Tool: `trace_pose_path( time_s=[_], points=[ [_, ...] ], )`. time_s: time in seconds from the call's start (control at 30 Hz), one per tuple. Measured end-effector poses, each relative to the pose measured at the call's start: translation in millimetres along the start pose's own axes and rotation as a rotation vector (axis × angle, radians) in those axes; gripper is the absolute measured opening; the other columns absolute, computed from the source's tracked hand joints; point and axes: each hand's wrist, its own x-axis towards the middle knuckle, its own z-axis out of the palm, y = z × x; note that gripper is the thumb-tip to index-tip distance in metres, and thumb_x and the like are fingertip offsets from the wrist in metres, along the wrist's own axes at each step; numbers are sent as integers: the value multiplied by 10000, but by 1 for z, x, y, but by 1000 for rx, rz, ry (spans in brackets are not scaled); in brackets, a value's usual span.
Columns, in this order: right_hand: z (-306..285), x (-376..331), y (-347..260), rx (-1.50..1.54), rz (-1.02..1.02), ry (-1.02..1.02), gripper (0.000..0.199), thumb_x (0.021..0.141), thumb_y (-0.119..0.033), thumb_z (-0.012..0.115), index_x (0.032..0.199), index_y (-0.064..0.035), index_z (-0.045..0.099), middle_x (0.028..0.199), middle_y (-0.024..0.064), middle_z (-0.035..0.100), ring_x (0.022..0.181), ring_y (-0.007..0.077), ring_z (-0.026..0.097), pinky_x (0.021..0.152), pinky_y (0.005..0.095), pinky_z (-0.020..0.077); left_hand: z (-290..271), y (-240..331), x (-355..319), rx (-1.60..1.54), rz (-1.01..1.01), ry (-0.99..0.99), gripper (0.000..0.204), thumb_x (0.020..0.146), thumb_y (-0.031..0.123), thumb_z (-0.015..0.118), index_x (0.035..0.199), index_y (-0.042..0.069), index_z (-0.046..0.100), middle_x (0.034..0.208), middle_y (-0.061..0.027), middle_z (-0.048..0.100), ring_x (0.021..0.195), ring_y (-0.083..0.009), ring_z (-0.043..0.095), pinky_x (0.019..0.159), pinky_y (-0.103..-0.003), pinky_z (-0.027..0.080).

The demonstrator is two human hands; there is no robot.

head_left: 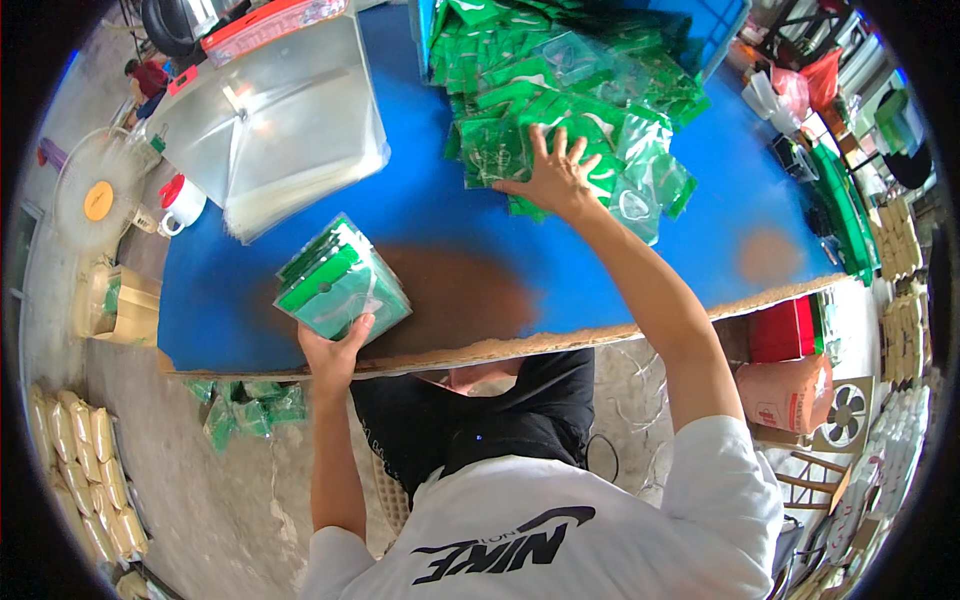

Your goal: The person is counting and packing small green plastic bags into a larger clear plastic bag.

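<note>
My left hand (336,346) is closed on a stack of green packets (338,285) in clear plastic, its thumb lying over the top one near the table's front edge. At the far right of the table, my right hand (556,178) is spread with fingers apart, touching a loose pile of green packets (560,95). The pile spills out of a blue crate (722,40) toward me. Whether any packet is gripped under the right fingers does not show; the hand looks flat on them.
A stack of clear plastic bags (300,120) lies at the table's back left, near a white mug with a red lid (182,205). The blue table (640,290) has a worn front edge. More green packets (248,412) lie on the floor below. A fan (98,200) stands at left.
</note>
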Motion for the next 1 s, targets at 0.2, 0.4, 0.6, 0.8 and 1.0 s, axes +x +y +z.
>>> trace_pose_path(
  time_s=[0.2, 0.4, 0.6, 0.8, 1.0],
  points=[
    [6, -6, -26, 124, 214, 47, 1212, 677, -763, 703, 1576, -187, 129, 1570, 265, 152, 1377, 629, 163, 955, 826, 245, 5, 6, 1, -48, -19, 5, 502, 750, -15, 789, 1201, -15, 568, 1108, -80, 633, 984, -165, 629, 892, -316, 499],
    [11, 19, -3, 124, 235, 57, 1229, 666, -797, 680, 1572, -167, 140, 1567, 264, 146, 1381, 612, 178, 960, 816, 253, -1, -4, -1, -52, -66, 65, 524, 734, -20, 799, 1202, -19, 563, 1125, -84, 621, 997, -171, 622, 892, -319, 496],
    [-40, 29, 47, 143, -212, 149, 1325, 587, -703, 817, 1569, -119, 146, 1505, 266, 319, 1380, 466, 330, 1116, 609, 308, -7, 4, -5, 41, -175, 31, 670, 724, 59, 821, 1304, -19, 493, 1223, -121, 580, 1100, -234, 588, 955, -365, 471],
    [-55, 81, 97, -13, -306, 39, 1320, 502, -521, 928, 1520, -30, 246, 1419, 234, 423, 1343, 403, 397, 1098, 510, 353, -12, -2, -8, 20, -237, 61, 734, 703, 135, 866, 1311, -18, 483, 1213, -120, 580, 1092, -256, 583, 958, -388, 468],
    [-41, 99, 95, 167, -272, -165, 1332, 467, -592, 913, 1463, 46, 301, 1354, 259, 462, 1296, 415, 441, 1070, 516, 377, -6, 0, -7, -20, -237, 57, 782, 697, 203, 889, 1326, -6, 473, 1217, -117, 579, 1102, -252, 580, 966, -400, 463]
  ],
)
